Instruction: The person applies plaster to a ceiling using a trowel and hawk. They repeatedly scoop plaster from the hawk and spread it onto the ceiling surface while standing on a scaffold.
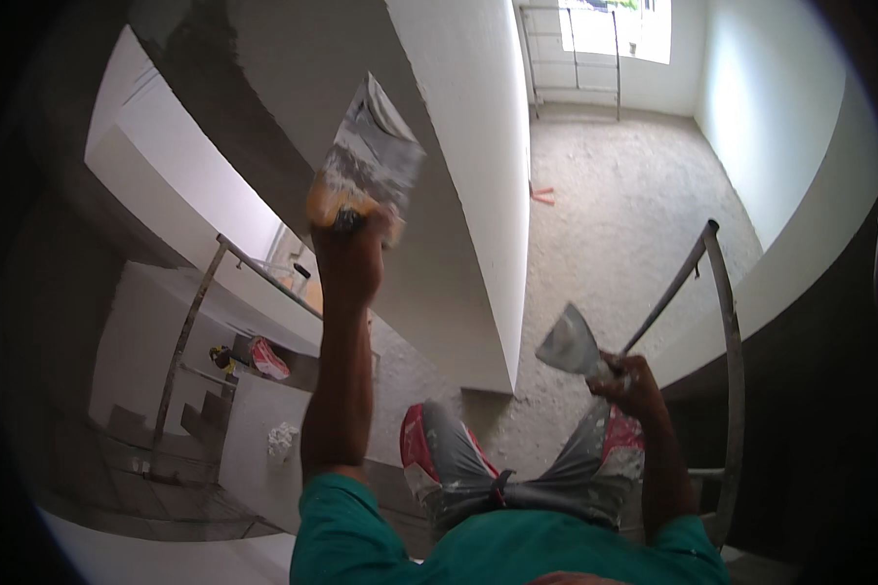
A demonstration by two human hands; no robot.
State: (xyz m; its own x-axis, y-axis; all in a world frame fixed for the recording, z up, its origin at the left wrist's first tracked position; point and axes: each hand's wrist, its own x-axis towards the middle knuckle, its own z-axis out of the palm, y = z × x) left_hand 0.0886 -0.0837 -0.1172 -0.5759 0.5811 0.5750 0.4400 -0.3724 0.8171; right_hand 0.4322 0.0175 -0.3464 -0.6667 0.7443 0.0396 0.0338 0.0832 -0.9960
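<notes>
L hand [353,255] up, R hand [632,386] lower, both clenched.

The pale, dusty floor [634,161] carries a small orange-red object [542,191] beside the white wall [488,185], and a metal frame [576,90] stands on it near the bright window [644,34]

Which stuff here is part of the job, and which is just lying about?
Likely in use:
- wide-bladed knife, in the left hand
- putty knife, in the right hand

Apparently just lying about:
- red-and-white item, off to the left
- orange-red item on the floor
</notes>
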